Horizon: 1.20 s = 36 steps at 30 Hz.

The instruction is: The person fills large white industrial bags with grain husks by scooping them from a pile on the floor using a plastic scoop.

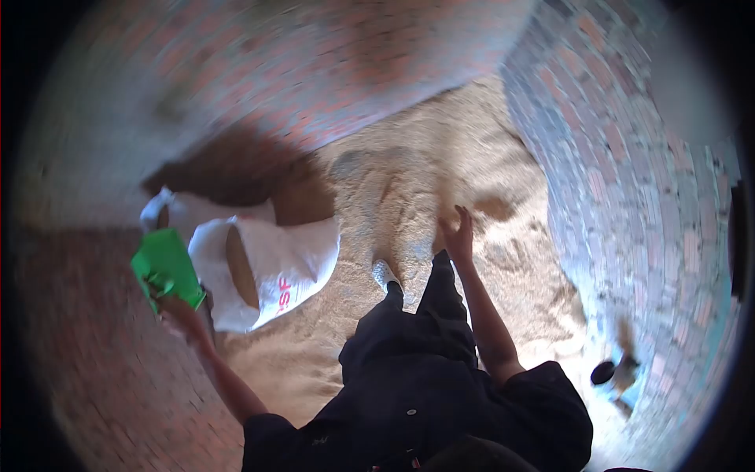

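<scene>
My left hand (180,315) grips a green plastic scoop (167,267), holding it up at the left beside the sacks. The scoop's inside does not show clearly. Just right of it, a white woven sack (303,252) with red lettering lies with its mouth open and tan loose material (241,267) inside. A second white sack (177,206) is behind it, partly covered. My right hand (460,234) hangs in the air over the tan heap, fingers apart and holding nothing. Below it is my dark trouser leg (442,287).
Tan, grainy loose material (385,185) covers the floor around my feet; one light speckled shoe (383,273) shows. Brick walls stand at the back (259,86) and on the right (613,173). A dark round object (602,373) sits by the right wall.
</scene>
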Available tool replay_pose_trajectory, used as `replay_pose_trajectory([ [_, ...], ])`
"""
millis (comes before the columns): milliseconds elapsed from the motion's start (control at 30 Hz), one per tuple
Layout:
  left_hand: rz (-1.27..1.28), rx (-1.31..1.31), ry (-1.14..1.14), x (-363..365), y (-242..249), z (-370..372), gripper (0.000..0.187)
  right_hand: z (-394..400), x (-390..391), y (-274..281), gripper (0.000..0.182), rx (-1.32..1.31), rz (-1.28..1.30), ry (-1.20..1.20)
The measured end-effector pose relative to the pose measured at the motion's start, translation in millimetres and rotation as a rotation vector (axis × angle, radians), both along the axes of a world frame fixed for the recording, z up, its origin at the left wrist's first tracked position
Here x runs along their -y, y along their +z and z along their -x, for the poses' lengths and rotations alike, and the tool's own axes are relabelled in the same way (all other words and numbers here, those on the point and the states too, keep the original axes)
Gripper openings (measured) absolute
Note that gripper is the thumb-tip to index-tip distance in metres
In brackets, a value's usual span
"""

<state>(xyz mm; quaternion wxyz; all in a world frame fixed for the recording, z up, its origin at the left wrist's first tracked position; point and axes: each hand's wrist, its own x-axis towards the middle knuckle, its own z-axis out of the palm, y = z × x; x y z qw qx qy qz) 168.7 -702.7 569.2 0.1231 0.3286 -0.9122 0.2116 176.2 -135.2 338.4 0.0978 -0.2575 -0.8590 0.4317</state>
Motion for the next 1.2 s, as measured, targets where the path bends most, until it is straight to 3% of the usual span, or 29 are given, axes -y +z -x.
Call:
replay_pose_trajectory([
  [67,0.002,0.034,-0.057,-20.2,16.5,27.1,0.034,-11.4,-14.9,-6.1,0.058,0.014,0.026,-0.066],
  [133,-0.118,-0.181,-0.255,-57.0,25.1,60.2,0.035,-25.4,-35.2,-11.8,0.058,0.045,0.071,-0.146],
  [233,-0.283,-0.150,-0.324,-118.7,10.7,119.3,0.039,-49.8,-70.5,-32.1,0.057,0.076,0.073,-0.271],
  [300,-0.431,-0.164,-0.573,-126.1,-46.8,163.5,0.043,-66.1,-91.6,-45.4,0.052,0.124,0.089,-0.370],
  [400,-0.614,0.014,-0.704,-138.3,-177.7,222.8,0.046,-89.8,-132.6,-86.5,0.052,0.204,0.097,-0.472],
  [467,-0.889,0.169,-0.624,-184.9,-256.3,237.8,0.050,-111.1,-152.0,-125.0,0.053,0.323,0.124,-0.546],
  [533,-0.837,0.313,-0.674,-243.9,-339.7,242.4,0.044,-123.0,-171.2,-178.1,0.053,0.463,0.181,-0.671],
  [600,-1.019,0.460,-0.641,-285.3,-449.6,239.6,0.057,-138.0,-184.6,-238.9,0.051,0.464,0.256,-0.747],
  [633,-0.832,0.487,-0.528,-358.1,-442.8,223.2,0.046,-140.3,-188.7,-269.1,0.050,0.440,0.316,-0.802],
  [667,-0.712,0.764,-0.448,-427.2,-433.8,216.1,0.049,-138.3,-190.2,-283.4,0.050,0.437,0.419,-0.846],
  [700,-0.983,0.643,-0.471,-402.8,-529.3,210.2,0.049,-139.1,-181.0,-305.9,0.050,0.463,0.447,-0.871],
  [733,-0.898,0.778,-0.474,-429.2,-561.3,201.1,0.055,-138.6,-172.2,-330.6,0.052,0.497,0.535,-0.870],
  [767,-1.087,0.601,-0.443,-439.2,-635.7,176.0,0.057,-136.2,-168.1,-352.1,0.053,0.518,0.614,-0.876],
  [800,-1.271,0.680,-0.631,-514.2,-595.3,158.6,0.057,-130.1,-154.9,-363.6,0.058,0.540,0.672,-0.922],
  [867,-1.190,0.795,-0.622,-584.9,-614.0,119.3,0.046,-101.7,-139.7,-341.7,0.073,0.640,0.707,-1.000],
  [900,-1.080,0.877,-0.932,-604.6,-627.0,103.4,0.046,-95.7,-127.8,-347.7,0.082,0.540,0.682,-1.103],
  [933,-0.953,0.947,-1.243,-620.9,-637.0,89.0,0.045,-91.7,-118.0,-350.5,0.093,0.514,0.406,-1.142],
  [967,-0.842,1.157,-1.251,-658.0,-611.4,78.5,0.036,-89.8,-125.1,-336.6,0.098,0.491,0.152,-1.089],
  [1000,-0.667,1.126,-1.419,-682.8,-592.2,65.3,0.027,-87.5,-138.3,-315.2,0.103,0.467,-0.099,-1.029],
  [1033,-0.569,1.168,-1.441,-706.6,-583.8,55.5,0.021,-90.1,-146.7,-304.8,0.103,0.472,-0.088,-1.071],
  [1067,-0.674,1.115,-1.700,-721.3,-589.8,49.3,0.031,-97.4,-155.9,-297.5,0.106,0.433,-0.208,-1.030],
  [1100,-0.624,1.078,-1.906,-747.9,-566.3,41.3,0.029,-107.6,-163.4,-291.0,0.109,0.402,-0.329,-0.987],
  [1167,-0.493,1.084,-2.262,-774.1,-574.1,29.2,0.021,-135.1,-181.6,-285.7,0.111,0.328,-0.227,-0.974],
  [1200,-0.473,1.101,-2.299,-787.9,-573.2,22.3,0.021,-156.5,-185.7,-293.4,0.112,0.341,-0.135,-0.984],
])
